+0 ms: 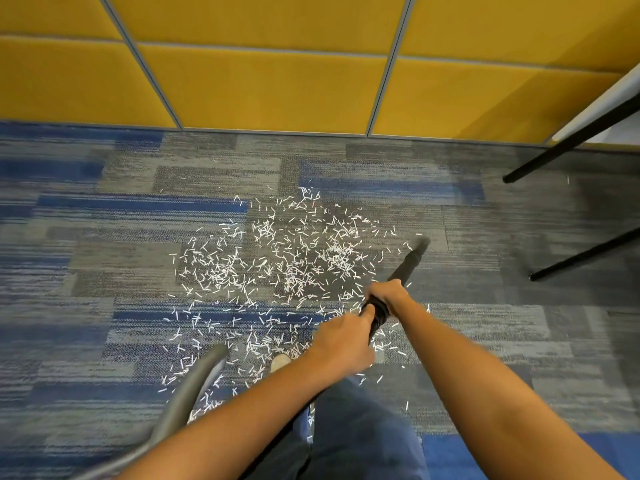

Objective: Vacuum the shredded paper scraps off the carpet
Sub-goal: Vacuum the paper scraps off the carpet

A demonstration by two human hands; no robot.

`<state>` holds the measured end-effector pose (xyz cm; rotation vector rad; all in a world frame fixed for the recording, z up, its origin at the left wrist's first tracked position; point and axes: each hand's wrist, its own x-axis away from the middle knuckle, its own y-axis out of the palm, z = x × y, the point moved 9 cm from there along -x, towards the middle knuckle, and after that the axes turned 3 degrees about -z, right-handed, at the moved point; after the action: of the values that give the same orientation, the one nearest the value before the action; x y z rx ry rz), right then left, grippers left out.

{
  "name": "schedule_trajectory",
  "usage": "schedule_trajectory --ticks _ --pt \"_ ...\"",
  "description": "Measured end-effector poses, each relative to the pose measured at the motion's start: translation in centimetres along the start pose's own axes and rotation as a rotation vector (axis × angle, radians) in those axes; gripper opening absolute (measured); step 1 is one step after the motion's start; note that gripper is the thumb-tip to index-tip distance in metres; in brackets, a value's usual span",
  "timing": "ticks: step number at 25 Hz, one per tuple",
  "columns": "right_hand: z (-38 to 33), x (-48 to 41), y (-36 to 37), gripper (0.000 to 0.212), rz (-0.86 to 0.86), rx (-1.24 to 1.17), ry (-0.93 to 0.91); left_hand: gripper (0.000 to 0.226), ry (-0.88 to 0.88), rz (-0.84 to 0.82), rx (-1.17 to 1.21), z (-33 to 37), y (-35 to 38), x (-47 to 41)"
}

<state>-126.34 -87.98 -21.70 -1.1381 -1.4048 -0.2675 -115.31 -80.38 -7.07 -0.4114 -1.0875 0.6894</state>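
Scraps (277,268): one broad scatter of white shreds mid-carpet (86,271), far too many to count. It is thickest at the centre and thins toward the near edge by one pale shoe (280,362).
Wand (407,268): one black tube, slanted down so its blurred nozzle sits at or just above the carpet on the scatter's right fringe, probably to work inward.
Right grip (388,293): clamped round the wand's upper part, steering it.
Left grip (346,341): curled on the wand just behind, thumb laid along it to steady it.
Hose (194,389): one grey loop near the left edge, lying over scraps.
Legs (540,160): two, black, toward the far right corner, well apart from the scatter.
Progress: judged barely begun.
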Motion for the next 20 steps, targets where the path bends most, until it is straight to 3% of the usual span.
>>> schedule_trajectory --ticks 5,13,20 --pt "-3.2 0.2 0.2 0.080 -0.048 0.097 -0.111 0.076 -0.122 0.016 0.056 -0.9 -0.4 -0.6" --pt "-4.7 0.7 0.0 0.084 -0.062 0.148 -0.127 0.077 -0.179 0.025 0.083 -1.2 -1.3 -0.7" --pt "-8.3 2.4 3.5 0.097 -0.133 0.316 -0.242 0.078 -0.303 0.107 0.220 -3.7 -1.4 1.2"
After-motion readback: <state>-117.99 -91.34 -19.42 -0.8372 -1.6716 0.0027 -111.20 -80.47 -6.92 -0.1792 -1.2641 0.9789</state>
